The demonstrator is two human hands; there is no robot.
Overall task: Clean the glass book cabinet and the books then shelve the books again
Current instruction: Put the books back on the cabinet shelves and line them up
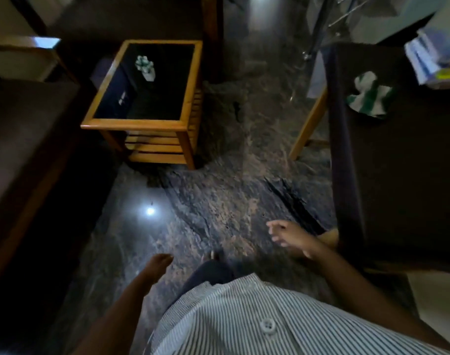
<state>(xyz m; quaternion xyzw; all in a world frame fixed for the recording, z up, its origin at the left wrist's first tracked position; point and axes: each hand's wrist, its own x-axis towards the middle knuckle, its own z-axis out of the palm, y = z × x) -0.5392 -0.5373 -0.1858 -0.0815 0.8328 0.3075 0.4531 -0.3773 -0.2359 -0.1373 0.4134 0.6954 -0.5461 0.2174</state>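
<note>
A: Since the books are the point, where do they sit?

B: Far right, on the dark bench (398, 175). It's a tilted stack of books (431, 60) with pale blue and white covers and a yellow edge. They are blurred and partly cut off at the picture's edge.

A: Anything else on that bench?

B: A crumpled cloth (370, 96), green and white, soft and bunched, lies left of the books and apart from them. The bench top is matt and dark. A light wooden leg (308, 124) angles down to the floor at its far left corner.

A: Any containers?

B: One. A small white pot (149, 76) stands on the far part of the small bench (131, 123) at the left, holding a little green and white plant (144, 63). That bench is square, with a honey-coloured wooden frame round a glossy black glass panel and a slatted wooden shelf (154, 149) underneath.

A: And the hands?

B: The left hand (160, 261) hangs near, low in the middle, fingers close together and holding nothing. It is too blurred to tell how far they curl. The right hand (286, 237) is out to the right, near the dark bench's near corner, with fingers loosely spread and holding nothing.

A: The floor?

B: The floor (218, 196) is polished stone, mottled brown and grey, with a round glare at the left. Nearest is a white shirt (244, 316) with thin dark stripes and one round white button (267, 326).
</note>
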